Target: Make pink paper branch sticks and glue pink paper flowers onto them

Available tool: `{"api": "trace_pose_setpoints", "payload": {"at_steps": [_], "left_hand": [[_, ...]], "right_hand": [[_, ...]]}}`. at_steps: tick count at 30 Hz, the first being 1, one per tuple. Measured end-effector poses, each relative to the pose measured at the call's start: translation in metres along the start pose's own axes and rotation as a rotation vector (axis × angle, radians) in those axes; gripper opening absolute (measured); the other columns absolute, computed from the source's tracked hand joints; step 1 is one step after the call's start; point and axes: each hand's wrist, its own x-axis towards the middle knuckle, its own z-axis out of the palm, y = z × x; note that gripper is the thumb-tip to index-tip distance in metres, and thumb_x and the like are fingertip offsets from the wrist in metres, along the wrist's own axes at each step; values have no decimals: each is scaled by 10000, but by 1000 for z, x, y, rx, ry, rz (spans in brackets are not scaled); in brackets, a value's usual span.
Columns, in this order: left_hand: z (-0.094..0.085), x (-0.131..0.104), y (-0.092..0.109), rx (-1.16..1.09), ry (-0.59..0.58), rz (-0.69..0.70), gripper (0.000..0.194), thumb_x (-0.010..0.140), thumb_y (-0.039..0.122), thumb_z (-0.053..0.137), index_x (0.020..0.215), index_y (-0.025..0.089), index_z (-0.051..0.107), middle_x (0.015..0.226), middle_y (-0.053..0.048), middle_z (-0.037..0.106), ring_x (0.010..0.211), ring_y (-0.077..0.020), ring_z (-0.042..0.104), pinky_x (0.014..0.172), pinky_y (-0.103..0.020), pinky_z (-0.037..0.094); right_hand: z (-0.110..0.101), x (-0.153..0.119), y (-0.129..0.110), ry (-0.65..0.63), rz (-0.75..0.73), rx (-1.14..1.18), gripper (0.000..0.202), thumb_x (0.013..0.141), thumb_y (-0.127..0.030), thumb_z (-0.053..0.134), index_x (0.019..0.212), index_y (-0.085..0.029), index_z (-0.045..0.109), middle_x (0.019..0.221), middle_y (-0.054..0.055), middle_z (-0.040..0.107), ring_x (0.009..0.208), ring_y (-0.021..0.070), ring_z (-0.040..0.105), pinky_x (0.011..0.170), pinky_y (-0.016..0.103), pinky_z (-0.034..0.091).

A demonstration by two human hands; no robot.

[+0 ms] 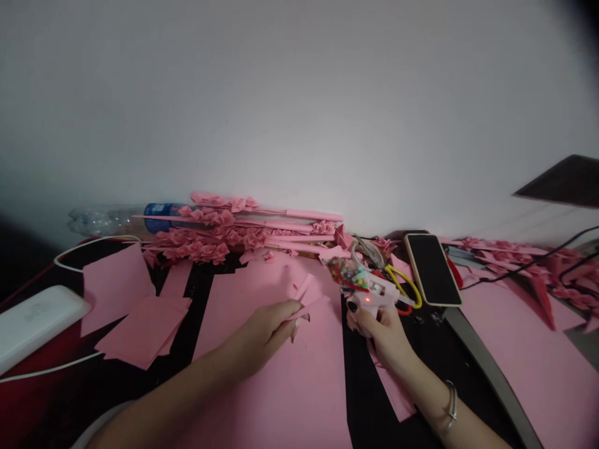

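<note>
My left hand (pixel 276 327) is closed over the big pink sheet, pinching folded pink paper strips (pixel 311 305) between thumb and fingers. In my right hand (pixel 379 330) is a small white glue gun (pixel 374 293) with a lit red light on its side. Its front end, wrapped in something multicoloured and blurred, points left toward the strips but stays apart from them. Beneath both lies the large pink paper sheet (pixel 271 393). Just behind the glue gun are scissors with yellow handles (pixel 406 284), partly hidden.
Pink paper flowers (pixel 210 249) on long stems are heaped along the wall beside a clear plastic bottle (pixel 103 219). Square pink papers (pixel 140 330) and a white power bank (pixel 40 324) lie left. A phone (pixel 433 268) and more pink sheets (pixel 524 355) are right.
</note>
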Motion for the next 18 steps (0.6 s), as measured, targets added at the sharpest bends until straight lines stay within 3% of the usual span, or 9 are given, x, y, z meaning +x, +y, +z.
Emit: {"api": "trace_pose_setpoints", "payload": {"at_steps": [8,13,18], "left_hand": [[2,-2,0,-12,28,15,207,949,226,335,779,196,449,698,37,476,622,-116,439,604,-235,328],[2,-6,0,-10,52,-1,147,949,252,348,869,206,463,734,23,534,638,-130,472,617,-248,353],[4,-8,-2,9,71,34,116,946,235,343,994,209,445,828,-12,608,694,-146,537,664,-265,400]], "right_hand": [[0,-4,6,-124,34,-3,388,784,-551,641,819,-175,552,498,-70,418,404,74,318,391,220,265],[1,-5,-3,-195,33,-45,456,804,-586,593,612,-183,498,478,-55,400,405,68,299,384,221,237],[3,-7,-9,-252,38,-49,425,801,-541,624,602,-182,514,477,-50,411,403,71,310,379,219,221]]}}
